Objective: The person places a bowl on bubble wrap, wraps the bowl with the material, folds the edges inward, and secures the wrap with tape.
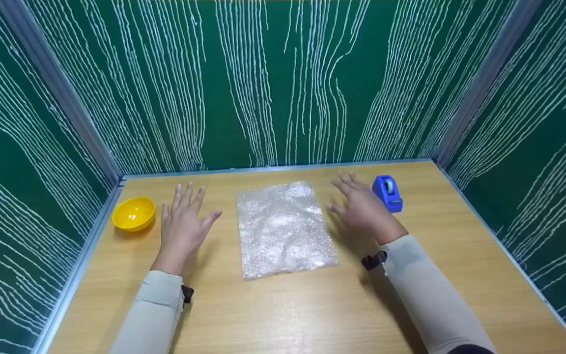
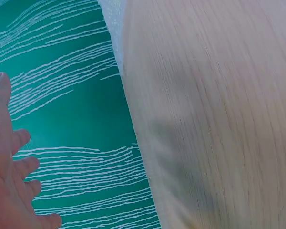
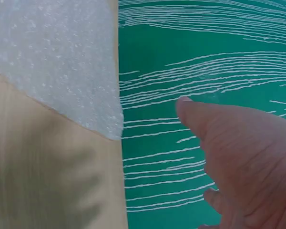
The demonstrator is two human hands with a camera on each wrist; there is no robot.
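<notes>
A sheet of clear bubble wrap lies flat in the middle of the table, its near part also showing in the right wrist view as a pale piece. To its left is my left hand, held above the wood with fingers straight and thumb spread. My right hand hovers on the other side, fingers stretched out and touching nothing. Just beyond the right hand stands a blue tape dispenser with a roll in it. A yellow bowl sits left of the left hand.
The light wooden table is bordered by a grey metal frame. Green walls with wavy white lines rise at the back and both sides. Hand shadows fall on the wood.
</notes>
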